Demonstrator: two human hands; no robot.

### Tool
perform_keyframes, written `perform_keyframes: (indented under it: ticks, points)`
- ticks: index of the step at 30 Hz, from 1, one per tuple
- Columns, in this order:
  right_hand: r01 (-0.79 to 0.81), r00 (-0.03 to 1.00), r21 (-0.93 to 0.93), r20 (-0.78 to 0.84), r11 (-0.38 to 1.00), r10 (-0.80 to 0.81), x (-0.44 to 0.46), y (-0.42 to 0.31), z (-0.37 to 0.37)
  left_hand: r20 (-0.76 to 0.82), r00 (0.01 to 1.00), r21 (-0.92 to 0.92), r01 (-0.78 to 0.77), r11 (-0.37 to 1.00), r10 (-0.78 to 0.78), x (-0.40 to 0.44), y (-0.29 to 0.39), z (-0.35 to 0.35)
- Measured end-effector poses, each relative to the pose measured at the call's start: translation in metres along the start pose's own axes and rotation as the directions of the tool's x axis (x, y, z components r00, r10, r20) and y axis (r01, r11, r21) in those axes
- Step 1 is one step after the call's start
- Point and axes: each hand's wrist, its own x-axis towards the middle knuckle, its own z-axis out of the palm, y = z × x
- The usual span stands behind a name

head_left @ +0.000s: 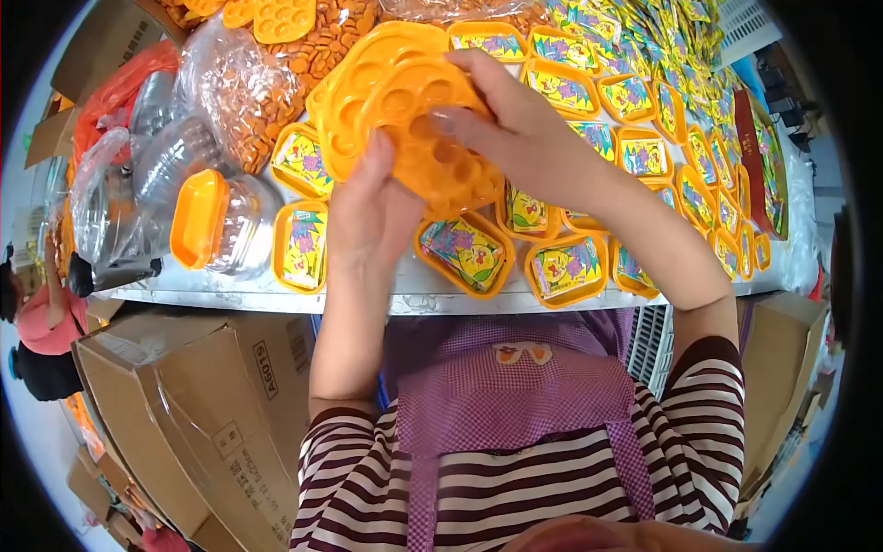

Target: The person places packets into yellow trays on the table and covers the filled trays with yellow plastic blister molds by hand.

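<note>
My left hand [372, 207] grips the lower left side of several orange moulded trays with round hollows [418, 106], held together above the table. My right hand [515, 129] has hold of their upper right side, with its thumb over the hollows. Under and around the held trays, small orange boxes [464, 253] with yellow printed packets in them lie on the table. One such box [301, 247] is just left of my left wrist.
An orange tray [200, 219] leans on clear plastic containers [244, 225] at left. Behind are a clear bag of orange pieces [241, 87] and more moulded trays [283, 17]. Yellow packets [644, 46] are heaped at back right. Cardboard boxes [202, 396] stand below the table edge. A person [51, 317] is at far left.
</note>
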Motion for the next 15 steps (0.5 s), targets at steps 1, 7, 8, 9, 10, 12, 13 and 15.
perform_keyframes:
  ticks: [1,7,8,9,10,12,13,15]
  points:
    - [0.051,0.998,-0.162,-0.017,0.986,-0.055,0.002,-0.001,0.000,-0.030,0.999,-0.027,-0.016,1.000,0.015,-0.001,0.000,-0.002]
    - [0.259,0.964,-0.649,0.217,0.716,-0.152,-0.014,0.025,-0.010,-0.108,0.991,-0.390,-0.120,0.913,0.084,-0.014,0.024,-0.028]
    - [0.266,0.955,-0.694,0.283,0.669,-0.086,-0.019,0.027,-0.006,-0.107,0.989,-0.426,-0.135,0.894,0.098,-0.017,0.027,-0.031]
    - [0.276,0.954,-0.712,0.284,0.646,-0.095,-0.020,0.036,-0.003,-0.105,0.988,-0.462,-0.149,0.874,0.112,-0.020,0.029,-0.032]
    - [0.285,0.953,-0.729,0.284,0.622,-0.104,-0.020,0.045,0.002,-0.104,0.987,-0.497,-0.160,0.853,0.125,-0.023,0.030,-0.034]
    - [0.275,0.956,-0.743,0.280,0.611,-0.091,-0.021,0.051,0.004,-0.140,0.984,-0.565,-0.169,0.807,0.108,-0.026,0.028,-0.039]
    - [0.257,0.959,-0.738,0.275,0.624,-0.069,-0.019,0.050,0.005,-0.158,0.982,-0.597,-0.176,0.783,0.100,-0.028,0.027,-0.042]
    - [0.237,0.962,-0.723,0.269,0.648,-0.052,-0.017,0.050,0.006,-0.196,0.978,-0.587,-0.181,0.789,0.078,-0.031,0.023,-0.052]
